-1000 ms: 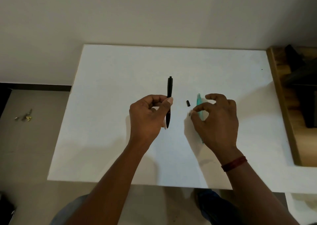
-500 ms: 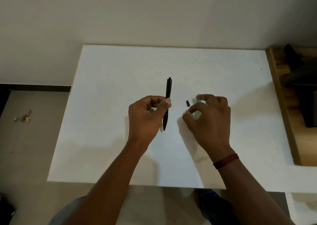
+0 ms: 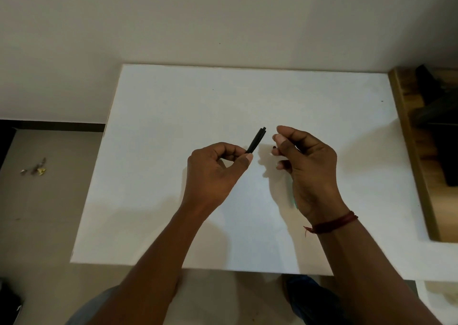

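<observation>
White table [image 3: 173, 114], beige wall [image 3: 223, 15]; left hand [image 3: 213, 176] round black pen [image 3: 256, 141], right hand [image 3: 309, 171] unclear.

White table [image 3: 173, 116] — flat rectangular top, far edge against a plain pale wall [image 3: 223, 15]. Left of the table: beige floor [image 3: 44, 213] with a few small scraps [image 3: 34, 168] — one yellow — lying well apart from the table. A dark skirting [image 3: 57, 125] runs where floor meets wall. Right of the table: a wooden shelf [image 3: 411, 151] just beside its edge, carrying a dark object [image 3: 438, 116] too dim to identify.
</observation>
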